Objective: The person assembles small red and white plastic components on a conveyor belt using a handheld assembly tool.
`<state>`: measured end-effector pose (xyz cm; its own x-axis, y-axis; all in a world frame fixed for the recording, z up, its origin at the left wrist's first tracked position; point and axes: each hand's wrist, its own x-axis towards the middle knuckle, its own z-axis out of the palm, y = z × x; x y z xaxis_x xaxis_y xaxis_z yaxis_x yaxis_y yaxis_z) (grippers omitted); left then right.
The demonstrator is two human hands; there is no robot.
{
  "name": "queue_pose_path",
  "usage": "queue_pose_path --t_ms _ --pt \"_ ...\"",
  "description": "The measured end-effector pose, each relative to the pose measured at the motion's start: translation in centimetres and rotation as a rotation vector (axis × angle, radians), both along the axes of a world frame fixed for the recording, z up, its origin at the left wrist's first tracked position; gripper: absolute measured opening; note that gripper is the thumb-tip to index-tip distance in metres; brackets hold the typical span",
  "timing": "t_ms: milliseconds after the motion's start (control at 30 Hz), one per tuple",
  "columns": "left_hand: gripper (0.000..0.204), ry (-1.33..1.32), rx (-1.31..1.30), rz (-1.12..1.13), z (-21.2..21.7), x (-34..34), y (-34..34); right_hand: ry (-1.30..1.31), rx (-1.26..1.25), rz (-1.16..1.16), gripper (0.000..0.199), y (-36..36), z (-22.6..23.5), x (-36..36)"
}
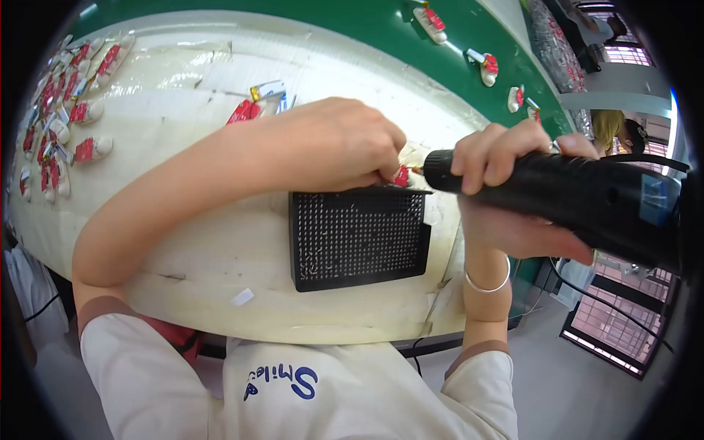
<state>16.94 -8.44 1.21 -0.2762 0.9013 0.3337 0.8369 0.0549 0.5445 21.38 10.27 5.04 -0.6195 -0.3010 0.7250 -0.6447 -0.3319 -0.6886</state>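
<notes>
Small red part (401,176) pinched in left hand (334,143); right hand (513,183) grip wrapped around black power tool (572,198)

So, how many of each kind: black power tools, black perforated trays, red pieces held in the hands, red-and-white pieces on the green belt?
Black power tool: 1
Black perforated tray: 1
Red piece in the left hand: 1
Red-and-white pieces on the green belt: 4
Total: 7

The left hand (334,143) hides most of the small red piece (401,176) it pinches
</notes>
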Motion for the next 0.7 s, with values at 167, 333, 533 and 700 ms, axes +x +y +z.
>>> queue_pose_path --t_ms 167,333,533,700 --pt "0.012 -0.027 -0.062 0.028 0.6 0.1 -0.4 0.004 0.065 -0.115 0.09 -0.1 0.3 0.9" --pt "0.024 0.151 -0.215 0.22 3.3 -3.0 -1.0 -0.129 -0.087 -0.081 0.086 -1.1 1.8 4.4" --pt "0.032 0.368 -0.221 0.352 3.0 -10.6 3.7 -0.19 -0.052 -0.024 0.082 -1.6 0.8 4.2" --pt "0.019 0.278 -0.361 0.488 3.2 -13.2 6.9 -0.221 -0.043 -0.064 0.081 -1.6 0.7 4.5"
